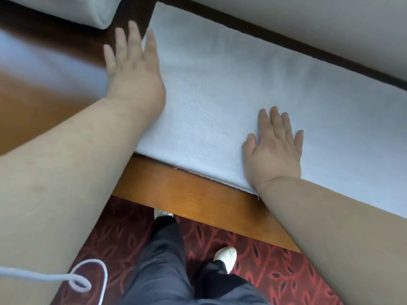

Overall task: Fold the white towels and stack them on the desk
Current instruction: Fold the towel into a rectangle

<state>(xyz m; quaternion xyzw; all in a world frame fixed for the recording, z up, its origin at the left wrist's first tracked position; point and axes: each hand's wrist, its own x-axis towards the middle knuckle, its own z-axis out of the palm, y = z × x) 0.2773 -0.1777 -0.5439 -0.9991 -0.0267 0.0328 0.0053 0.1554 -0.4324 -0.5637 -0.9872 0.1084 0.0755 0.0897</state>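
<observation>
Wooden bench (pixel 198 194) carries the folded white towel (pixel 220 84), which your left hand (pixel 134 69) and right hand (pixel 275 150) press flat-fingered, gripping nothing, to smooth it.

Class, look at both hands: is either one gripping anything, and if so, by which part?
Nothing is gripped. The right hand lies flat on the folded white terry towel near its front edge; the left hand, fingers straight, is at its left end.
</observation>
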